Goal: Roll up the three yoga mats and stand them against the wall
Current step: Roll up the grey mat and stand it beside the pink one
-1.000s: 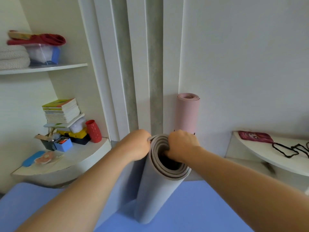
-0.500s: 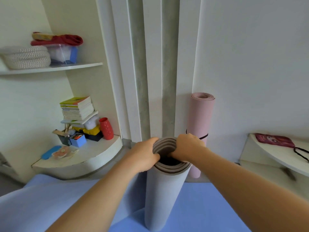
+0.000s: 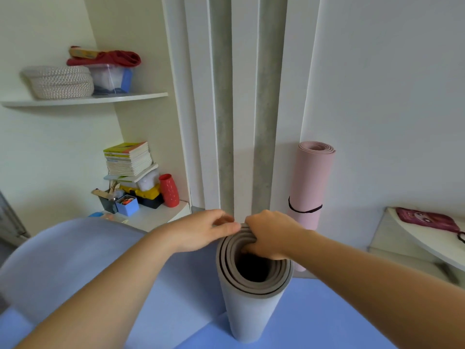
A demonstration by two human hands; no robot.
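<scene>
From the head view, a grey mat [image 3: 251,313] stands upright as a loose roll on a blue mat [image 3: 332,313] that covers the near floor, its open end facing up. The right hand [image 3: 271,235] hooks its fingers over the far rim into the hollow and grips the layers. The left hand [image 3: 201,230] pinches the outer edge at the far left of the rim between thumb and fingers. A pale loose sheet [image 3: 65,260] curves away from the roll to the near left. Just beyond the roll, to its right, a pink mat [image 3: 310,182] stands rolled against the white wall [image 3: 390,96], with a black band round its lower part. At far left, a lower shelf [image 3: 163,215] carries stacked books [image 3: 128,157], a red bottle [image 3: 169,190] and a blue box [image 3: 128,205]. An upper shelf [image 3: 105,99] holds a woven basket [image 3: 59,81]. At right, a curved shelf [image 3: 427,240] bears a pink pouch [image 3: 425,219].
</scene>
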